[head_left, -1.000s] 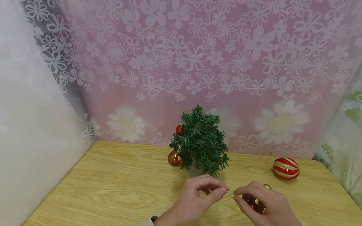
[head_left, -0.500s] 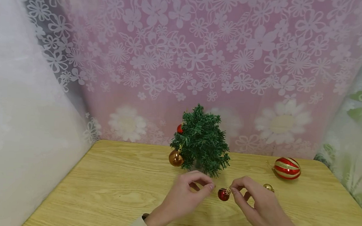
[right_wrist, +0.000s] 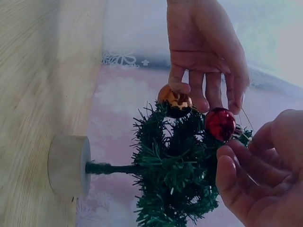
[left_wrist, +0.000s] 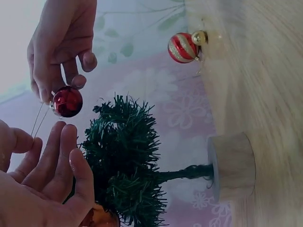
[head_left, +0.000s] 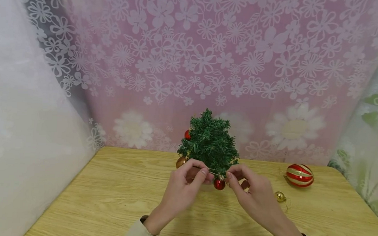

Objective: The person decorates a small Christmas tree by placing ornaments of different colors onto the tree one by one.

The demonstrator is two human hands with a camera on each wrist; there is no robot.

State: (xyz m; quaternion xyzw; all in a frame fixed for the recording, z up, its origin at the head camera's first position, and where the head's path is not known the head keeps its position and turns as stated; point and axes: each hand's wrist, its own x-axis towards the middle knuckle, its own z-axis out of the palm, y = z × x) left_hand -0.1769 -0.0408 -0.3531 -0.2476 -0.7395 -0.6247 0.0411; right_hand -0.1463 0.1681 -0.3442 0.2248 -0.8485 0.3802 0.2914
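Observation:
In front of a small artificial Christmas tree (head_left: 210, 140), a shiny red bauble (head_left: 219, 184) hangs between my two hands by its thin gold string. The left hand (head_left: 181, 188) pinches the string's loop between thumb and forefinger, its other fingers spread loosely. At the bauble's cap, the right hand (head_left: 253, 193) pinches the string with thumb and fingertip. The left wrist view shows the string (left_wrist: 39, 118) drawn out between both hands, with the red bauble (left_wrist: 67, 101) beside the right fingertips. A copper bauble (head_left: 180, 162) on the tree's left is partly hidden behind the left hand.
Another red bauble (head_left: 187, 134) hangs higher on the tree's left. A red-and-gold striped bauble (head_left: 299, 175) and a small gold bauble (head_left: 280, 196) lie on the right of the wooden table (head_left: 109, 199). The tree stands on a round wooden base (right_wrist: 69, 165).
Both hands have moved left and away toward the tree with the red bauble, which came out from within the right hand. The left hand, apart half a second ago, now pinches the string loop.

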